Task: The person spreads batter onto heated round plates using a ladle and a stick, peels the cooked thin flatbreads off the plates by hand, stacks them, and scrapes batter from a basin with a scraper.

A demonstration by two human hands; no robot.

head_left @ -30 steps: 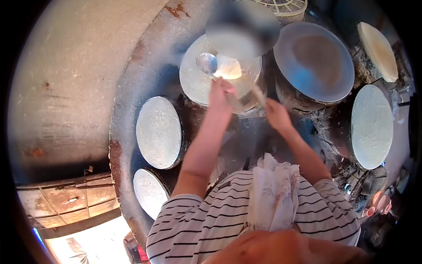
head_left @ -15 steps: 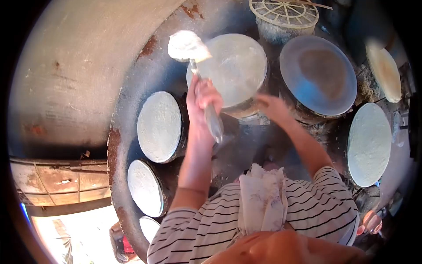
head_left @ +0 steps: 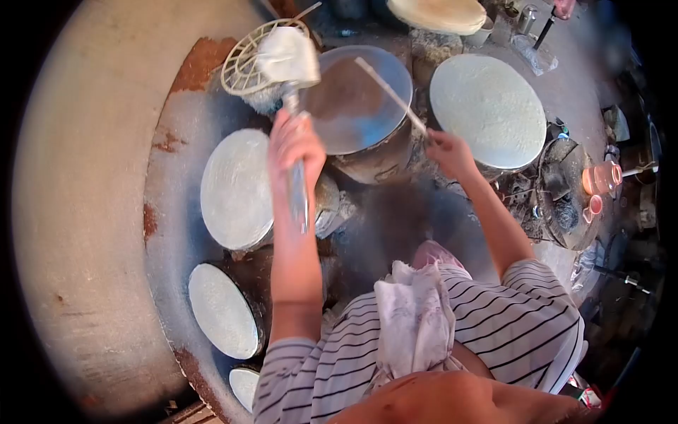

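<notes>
My left hand [head_left: 300, 145] is wrapped round the metal handle of a scoop [head_left: 299, 201] whose head carries a lump of white batter or dough [head_left: 288, 56]. The lump hangs over the left edge of a bare grey-brown round griddle [head_left: 339, 95]. Closed near one end of a thin pale stick [head_left: 390, 90], my right hand [head_left: 450, 153] is at the griddle's right side; the stick points up and left across it. Left of my left hand lies a griddle covered with a white layer [head_left: 236, 189]. Another white-covered griddle [head_left: 487, 112] is right of the stick.
A plastic lattice lid [head_left: 244, 63] tops a bucket behind the scoop. A stack of flat rounds [head_left: 436, 15] stands at the back. Another person's hand [head_left: 563, 7] holds a black-handled tool. Pink cups [head_left: 600, 178] are at right; more white-covered griddles [head_left: 222, 311] sit lower left.
The view has turned right, so the griddles appear further left. My right hand, blurred before with no stick visible, now holds a stick. The scoop stays in my left hand, over the bare griddle's edge.
</notes>
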